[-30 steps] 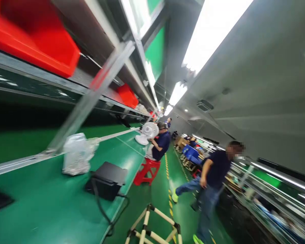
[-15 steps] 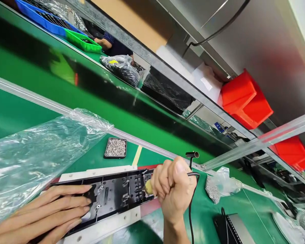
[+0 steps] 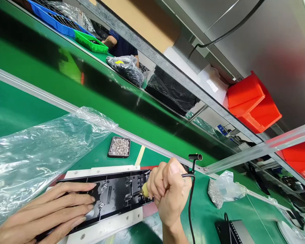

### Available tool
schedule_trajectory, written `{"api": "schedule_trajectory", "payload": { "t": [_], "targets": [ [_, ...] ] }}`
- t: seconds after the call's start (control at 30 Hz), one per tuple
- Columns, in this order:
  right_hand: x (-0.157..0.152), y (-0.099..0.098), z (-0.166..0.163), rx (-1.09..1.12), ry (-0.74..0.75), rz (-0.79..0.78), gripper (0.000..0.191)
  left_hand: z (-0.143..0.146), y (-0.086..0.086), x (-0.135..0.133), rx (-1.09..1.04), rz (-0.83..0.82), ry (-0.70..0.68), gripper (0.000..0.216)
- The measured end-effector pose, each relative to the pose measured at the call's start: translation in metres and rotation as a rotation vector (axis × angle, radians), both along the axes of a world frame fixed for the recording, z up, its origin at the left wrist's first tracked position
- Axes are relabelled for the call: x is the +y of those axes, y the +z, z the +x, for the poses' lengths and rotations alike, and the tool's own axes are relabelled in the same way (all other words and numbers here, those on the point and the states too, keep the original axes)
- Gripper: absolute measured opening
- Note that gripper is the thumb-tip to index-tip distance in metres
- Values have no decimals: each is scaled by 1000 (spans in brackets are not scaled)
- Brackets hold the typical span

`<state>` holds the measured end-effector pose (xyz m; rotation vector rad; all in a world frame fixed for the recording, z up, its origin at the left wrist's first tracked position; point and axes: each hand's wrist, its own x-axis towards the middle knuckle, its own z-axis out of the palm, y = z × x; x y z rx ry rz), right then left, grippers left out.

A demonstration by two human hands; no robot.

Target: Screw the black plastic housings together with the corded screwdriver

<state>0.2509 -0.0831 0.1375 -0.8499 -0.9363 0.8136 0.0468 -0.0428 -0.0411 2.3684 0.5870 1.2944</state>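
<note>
A green table [image 3: 205, 217] on an assembly line carries, at the left, a large clear plastic bag [image 3: 40, 149], crinkled and plainly limp. Beside it a long black plastic panel [image 3: 114, 195] lies flat on a white fixture plate [image 3: 112, 223]; the panel looks stiff, light and ribbed, likely best steadied by pressing its flat face or gripped by its long edges. The left hand [image 3: 51, 211] lies open and flat on the panel's near end, fingers [image 3: 76, 196] spread, holding nothing. The right hand [image 3: 169, 191] is curled tight round a corded electric screwdriver [image 3: 145, 190], its tip at the panel's far end. Behind sit a small black tray of screws [image 3: 119, 147] and a small bag of screws [image 3: 225, 191].
</note>
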Motion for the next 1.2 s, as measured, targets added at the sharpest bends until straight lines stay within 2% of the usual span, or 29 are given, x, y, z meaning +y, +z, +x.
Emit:
{"api": "schedule_trajectory", "payload": {
  "t": [0.17,0.33,0.5,0.6,0.73,0.83,0.9,1.2],
  "targets": [
    [0,-3,-1,4,12,-14,43,8,0,3,-22,6,22,37],
    [1,-7,-2,4,41,-49,43,-13,-9,11,-24,4,56,38],
    [2,-10,-3,7,49,-64,43,-42,-18,21,226,153,-32,46],
    [3,-11,-5,-1,42,-44,43,-49,-18,23,311,173,-62,51],
    [4,-10,-8,-7,17,-47,44,-40,-7,19,233,112,-53,45],
    [5,-8,-9,-11,-2,-62,45,-26,3,12,49,21,7,32],
    [5,-8,-10,-2,-5,-85,46,-16,7,7,-41,-21,29,33],
    [8,-8,-17,-59,-6,-86,47,6,15,2,-97,-25,-33,33]
  ]
}}
